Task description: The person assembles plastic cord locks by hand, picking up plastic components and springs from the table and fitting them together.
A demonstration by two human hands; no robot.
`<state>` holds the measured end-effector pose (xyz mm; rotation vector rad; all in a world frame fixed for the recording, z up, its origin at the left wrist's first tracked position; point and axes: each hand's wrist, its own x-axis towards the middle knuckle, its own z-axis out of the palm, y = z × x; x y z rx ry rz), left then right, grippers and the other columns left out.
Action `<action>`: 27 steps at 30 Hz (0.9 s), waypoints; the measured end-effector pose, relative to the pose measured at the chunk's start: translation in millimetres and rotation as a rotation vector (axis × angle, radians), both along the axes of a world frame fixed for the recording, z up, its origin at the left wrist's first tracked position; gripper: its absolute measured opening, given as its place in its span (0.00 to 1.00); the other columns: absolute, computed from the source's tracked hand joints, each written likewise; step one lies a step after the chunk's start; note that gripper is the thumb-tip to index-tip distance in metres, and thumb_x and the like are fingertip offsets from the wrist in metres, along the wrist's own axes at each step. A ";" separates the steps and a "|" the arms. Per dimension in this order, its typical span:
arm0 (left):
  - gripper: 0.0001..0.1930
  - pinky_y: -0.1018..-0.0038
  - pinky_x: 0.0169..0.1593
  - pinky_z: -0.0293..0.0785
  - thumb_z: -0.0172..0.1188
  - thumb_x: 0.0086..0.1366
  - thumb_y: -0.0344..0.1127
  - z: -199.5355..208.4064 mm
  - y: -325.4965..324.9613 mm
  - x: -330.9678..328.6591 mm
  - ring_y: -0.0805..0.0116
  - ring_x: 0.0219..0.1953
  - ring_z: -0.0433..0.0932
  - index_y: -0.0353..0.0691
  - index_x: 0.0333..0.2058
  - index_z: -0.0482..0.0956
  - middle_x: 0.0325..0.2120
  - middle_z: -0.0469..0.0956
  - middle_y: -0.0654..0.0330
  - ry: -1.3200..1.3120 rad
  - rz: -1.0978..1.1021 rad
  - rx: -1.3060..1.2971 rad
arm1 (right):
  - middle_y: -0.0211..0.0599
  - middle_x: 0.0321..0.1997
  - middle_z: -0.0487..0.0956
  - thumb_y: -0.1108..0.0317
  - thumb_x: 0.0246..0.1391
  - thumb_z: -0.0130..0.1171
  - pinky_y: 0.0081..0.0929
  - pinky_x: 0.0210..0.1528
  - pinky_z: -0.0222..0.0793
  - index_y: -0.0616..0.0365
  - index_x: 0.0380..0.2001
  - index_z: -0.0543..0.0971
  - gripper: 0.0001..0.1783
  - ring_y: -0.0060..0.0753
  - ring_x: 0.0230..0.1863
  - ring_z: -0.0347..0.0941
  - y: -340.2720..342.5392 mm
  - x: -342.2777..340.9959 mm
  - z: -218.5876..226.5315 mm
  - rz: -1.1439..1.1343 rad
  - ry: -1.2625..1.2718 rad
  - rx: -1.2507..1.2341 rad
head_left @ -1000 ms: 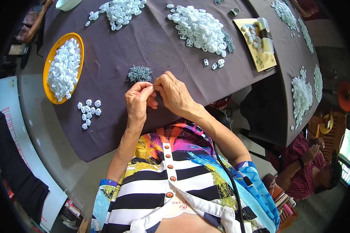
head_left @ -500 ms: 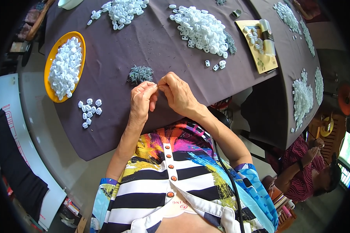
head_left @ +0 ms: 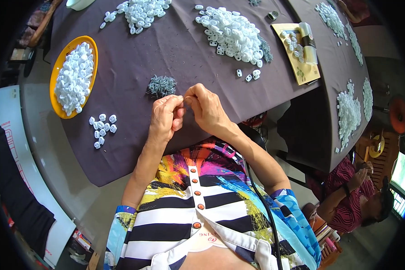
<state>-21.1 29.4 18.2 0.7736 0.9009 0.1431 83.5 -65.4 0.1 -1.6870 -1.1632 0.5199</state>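
Note:
My left hand (head_left: 163, 114) and my right hand (head_left: 207, 105) are raised over the table's near edge, thumbs and forefingers pinched. Their fingertips almost meet. Whatever lies in the pinches is too small or too hidden to make out. Just beyond my left hand sits a pile of small grey metal pins or screws (head_left: 161, 86). A small group of white oval plastic pieces (head_left: 102, 127) lies to the left on the cloth. Further left, an orange oval tray (head_left: 53, 92) holds a heap of similar white pieces.
Larger heaps of white pieces (head_left: 234, 36) lie farther back, with several loose ones nearer. A yellow card (head_left: 306, 74) with a clear tube stands at the right. More piles (head_left: 347, 114) sit on the right-hand table, where another person (head_left: 346, 193) works.
My two hands stay pinched close together, with only slight finger movement. The fingers of my left hand curl in a little more. The piles look the same.

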 end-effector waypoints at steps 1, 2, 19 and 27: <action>0.11 0.84 0.08 0.49 0.48 0.59 0.37 1.2 -1.0 1.1 0.82 0.06 0.55 0.40 0.19 0.66 0.10 0.63 0.66 -0.012 0.010 -0.014 | 0.40 0.28 0.68 0.79 0.43 0.51 0.34 0.26 0.64 0.60 0.30 0.65 0.09 0.46 0.28 0.69 0.2 -0.4 0.6 0.000 -0.001 0.000; 0.12 0.85 0.08 0.49 0.48 0.59 0.37 1.9 -1.6 1.6 0.81 0.06 0.55 0.41 0.19 0.66 0.10 0.62 0.66 -0.024 0.019 -0.029 | 0.40 0.28 0.68 0.80 0.42 0.51 0.33 0.27 0.64 0.60 0.30 0.65 0.10 0.46 0.28 0.69 0.2 -1.2 1.6 -0.003 -0.132 0.012; 0.14 0.84 0.09 0.51 0.47 0.62 0.38 -4.2 -6.4 -3.6 0.82 0.06 0.58 0.40 0.18 0.67 0.09 0.64 0.67 -0.023 -0.061 0.393 | 0.43 0.25 0.69 0.81 0.47 0.48 0.29 0.28 0.63 0.63 0.28 0.66 0.04 0.43 0.25 0.67 -0.7 -7.1 4.3 -0.063 -0.050 0.078; 0.13 0.85 0.12 0.56 0.47 0.62 0.40 -16.4 -6.5 -9.2 0.81 0.09 0.60 0.39 0.23 0.69 0.13 0.67 0.65 -0.130 -0.072 0.357 | 0.29 0.25 0.70 0.82 0.48 0.49 0.14 0.25 0.63 0.60 0.31 0.67 0.07 0.15 0.24 0.66 -3.3 -9.8 2.9 -0.068 0.310 -0.003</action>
